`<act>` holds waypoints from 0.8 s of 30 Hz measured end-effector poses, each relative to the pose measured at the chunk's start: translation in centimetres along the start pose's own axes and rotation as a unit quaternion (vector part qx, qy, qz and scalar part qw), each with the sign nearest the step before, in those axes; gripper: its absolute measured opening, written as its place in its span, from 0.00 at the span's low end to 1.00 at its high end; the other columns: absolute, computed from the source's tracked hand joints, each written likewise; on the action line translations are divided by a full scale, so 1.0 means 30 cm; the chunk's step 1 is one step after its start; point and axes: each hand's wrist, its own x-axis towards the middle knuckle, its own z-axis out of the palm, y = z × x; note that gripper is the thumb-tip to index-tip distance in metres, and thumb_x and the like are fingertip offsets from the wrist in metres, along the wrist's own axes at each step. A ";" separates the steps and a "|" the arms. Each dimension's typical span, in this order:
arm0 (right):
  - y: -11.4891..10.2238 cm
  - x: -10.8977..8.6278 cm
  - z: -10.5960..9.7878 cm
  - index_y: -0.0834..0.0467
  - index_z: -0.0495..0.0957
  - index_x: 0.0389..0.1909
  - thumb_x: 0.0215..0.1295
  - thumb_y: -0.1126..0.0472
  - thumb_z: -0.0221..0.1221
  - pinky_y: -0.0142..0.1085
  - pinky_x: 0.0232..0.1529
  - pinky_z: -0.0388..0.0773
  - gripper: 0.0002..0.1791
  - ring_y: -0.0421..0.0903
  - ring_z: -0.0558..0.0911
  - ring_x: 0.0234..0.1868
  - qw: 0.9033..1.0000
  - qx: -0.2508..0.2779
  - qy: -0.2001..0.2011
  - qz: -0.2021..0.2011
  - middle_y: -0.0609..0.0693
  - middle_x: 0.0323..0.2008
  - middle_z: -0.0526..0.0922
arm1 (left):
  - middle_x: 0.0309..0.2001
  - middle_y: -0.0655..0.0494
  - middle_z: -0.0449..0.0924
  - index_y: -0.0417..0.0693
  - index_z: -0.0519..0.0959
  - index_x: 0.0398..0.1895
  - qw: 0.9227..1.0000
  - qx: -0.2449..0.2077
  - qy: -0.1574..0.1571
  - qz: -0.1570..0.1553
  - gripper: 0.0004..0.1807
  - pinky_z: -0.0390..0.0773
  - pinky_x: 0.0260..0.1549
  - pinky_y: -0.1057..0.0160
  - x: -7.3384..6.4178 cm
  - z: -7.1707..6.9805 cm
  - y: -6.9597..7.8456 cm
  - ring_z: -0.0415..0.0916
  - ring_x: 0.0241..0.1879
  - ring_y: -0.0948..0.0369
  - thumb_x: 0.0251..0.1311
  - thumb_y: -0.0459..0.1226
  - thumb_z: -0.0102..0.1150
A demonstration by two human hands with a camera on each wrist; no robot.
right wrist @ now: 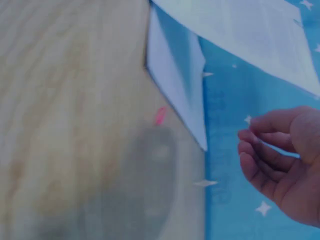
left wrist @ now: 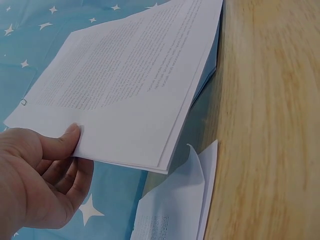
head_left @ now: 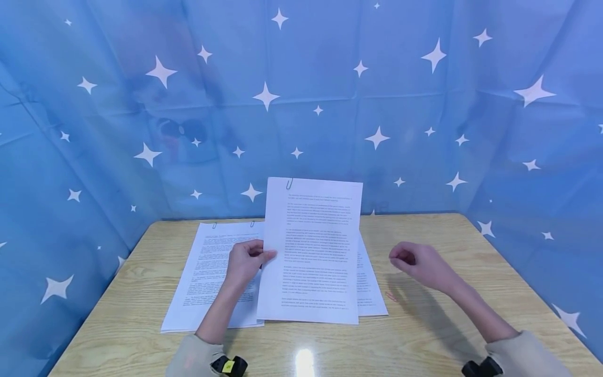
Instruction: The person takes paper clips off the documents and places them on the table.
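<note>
My left hand (head_left: 247,262) pinches the left edge of a thin stack of printed sheets (head_left: 313,251), thumb in front and fingers behind. The stack is raised nearly upright, facing me, with a paper clip (head_left: 289,184) at its upper left corner. Several page edges show along the stack in the left wrist view. My right hand (head_left: 424,266) is in the air to the right, apart from the paper. Its fingers are curled, with thumb and index tips together and nothing visible between them in the right wrist view (right wrist: 280,160).
More printed pages (head_left: 212,277) with two clips at the top lie on the wooden table (head_left: 330,348) at left. Another sheet (head_left: 369,283) lies partly hidden behind the raised stack. Small pinkish-red items (head_left: 391,297) sit beside it. A blue star-patterned curtain (head_left: 320,131) surrounds the table.
</note>
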 end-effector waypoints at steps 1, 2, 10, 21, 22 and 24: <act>-0.003 0.006 -0.005 0.58 0.82 0.39 0.67 0.68 0.63 0.33 0.30 0.76 0.03 0.35 0.77 0.28 1.000 0.000 0.011 -0.002 0.44 0.30 0.82 | 0.32 0.52 0.83 0.39 0.87 0.43 1.000 -0.001 0.000 0.000 0.11 0.74 0.32 0.63 0.000 0.000 0.000 0.74 0.31 0.58 0.57 0.33 0.73; -0.009 0.011 -0.011 0.59 0.82 0.40 0.68 0.68 0.63 0.33 0.30 0.76 0.03 0.36 0.78 0.29 1.000 0.002 0.022 -0.003 0.44 0.31 0.83 | 0.32 0.52 0.83 0.39 0.87 0.43 1.000 -0.001 0.000 0.000 0.11 0.74 0.32 0.63 0.000 0.000 -0.001 0.74 0.31 0.58 0.57 0.33 0.73; -0.055 0.055 -0.032 0.61 0.80 0.48 0.70 0.68 0.61 0.33 0.32 0.77 0.08 0.42 0.81 0.31 0.995 0.027 0.089 -0.024 0.46 0.33 0.83 | 0.32 0.52 0.83 0.39 0.87 0.42 1.000 0.000 -0.001 -0.005 0.10 0.73 0.32 0.63 -0.003 0.003 0.002 0.73 0.33 0.58 0.58 0.33 0.73; -0.130 0.129 -0.043 0.59 0.79 0.53 0.70 0.68 0.61 0.27 0.33 0.75 0.12 0.40 0.80 0.32 0.985 0.068 0.144 -0.063 0.48 0.36 0.83 | 0.32 0.52 0.84 0.39 0.87 0.43 1.000 -0.002 0.000 -0.006 0.10 0.71 0.33 0.62 -0.010 0.008 0.010 0.73 0.34 0.57 0.58 0.33 0.72; -0.139 0.136 -0.042 0.59 0.79 0.53 0.70 0.68 0.61 0.27 0.34 0.75 0.13 0.40 0.81 0.33 0.984 0.073 0.146 -0.066 0.49 0.36 0.84 | 0.32 0.52 0.84 0.39 0.87 0.43 1.000 -0.002 0.000 -0.006 0.10 0.71 0.33 0.62 -0.011 0.008 0.010 0.74 0.34 0.57 0.58 0.33 0.72; -0.154 0.151 -0.041 0.60 0.79 0.54 0.70 0.68 0.61 0.27 0.34 0.75 0.13 0.42 0.81 0.34 0.983 0.086 0.149 -0.071 0.50 0.37 0.84 | 0.33 0.52 0.84 0.39 0.87 0.43 1.000 -0.003 -0.001 -0.005 0.10 0.72 0.33 0.62 -0.011 0.009 0.010 0.74 0.34 0.57 0.58 0.32 0.72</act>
